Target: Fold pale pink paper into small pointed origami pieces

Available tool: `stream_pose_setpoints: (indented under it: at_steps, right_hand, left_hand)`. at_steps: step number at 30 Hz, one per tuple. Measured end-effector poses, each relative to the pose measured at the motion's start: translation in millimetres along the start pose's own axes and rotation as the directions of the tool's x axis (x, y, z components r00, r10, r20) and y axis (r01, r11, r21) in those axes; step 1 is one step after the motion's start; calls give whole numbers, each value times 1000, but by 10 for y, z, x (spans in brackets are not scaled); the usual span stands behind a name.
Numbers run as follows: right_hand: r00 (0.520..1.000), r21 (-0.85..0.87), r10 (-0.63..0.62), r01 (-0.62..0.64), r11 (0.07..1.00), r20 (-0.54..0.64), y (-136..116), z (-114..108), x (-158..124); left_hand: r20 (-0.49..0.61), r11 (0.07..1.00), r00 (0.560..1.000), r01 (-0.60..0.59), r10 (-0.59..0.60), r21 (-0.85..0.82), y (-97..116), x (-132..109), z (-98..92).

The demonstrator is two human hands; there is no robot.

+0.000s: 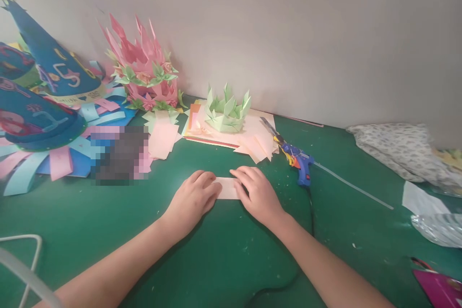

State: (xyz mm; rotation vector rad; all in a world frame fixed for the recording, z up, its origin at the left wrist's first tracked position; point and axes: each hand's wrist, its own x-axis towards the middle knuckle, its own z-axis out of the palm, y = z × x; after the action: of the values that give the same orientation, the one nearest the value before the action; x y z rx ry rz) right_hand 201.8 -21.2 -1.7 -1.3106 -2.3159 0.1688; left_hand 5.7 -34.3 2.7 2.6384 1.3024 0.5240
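A small pale pink paper rectangle (226, 188), apparently folded, lies on the green tabletop in the middle of the view. My left hand (195, 197) grips its left end, thumb near the front and fingers curled over the far edge. At the opposite end, my right hand (258, 196) holds the paper between thumb and fingers. Part of each end is hidden under my hands. Just beyond stands a light green folded-paper crown (227, 114) on a stack of pale sheets (258, 118). Loose pink paper pieces (257, 147) lie at the stack's front right.
Right of my hands rests a blue glue gun (305, 168) with a long glue stick (353, 185) and a black cord (312, 211). Scissors (269, 127) touch its far end. A pink paper crown (144, 67) and blue cone hats (59, 57) stand left. Patterned cloth (393, 149) lies right.
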Motion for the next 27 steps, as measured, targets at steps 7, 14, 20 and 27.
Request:
stream_pose_setpoints:
  at_steps: [7,14,20,27]
  right_hand:
    - [999,92,29,-32,995,34,-67,43,22]
    - [998,223,65,-69,972,24,-105,50,16]
    - [999,282,46,-50,958,23,-155,54,22]
    - [1000,345,7,-8,939,2,-208,50,14]
  left_hand:
    - [-6,999,1000,21,-21,-31,-23,-3,19]
    - [-45,995,999,-27,22,-94,-43,-1,46]
    - [-72,975,997,-50,35,-218,9,-4,33]
    - [-16,870,971,206,-238,-448,53,-8,13]
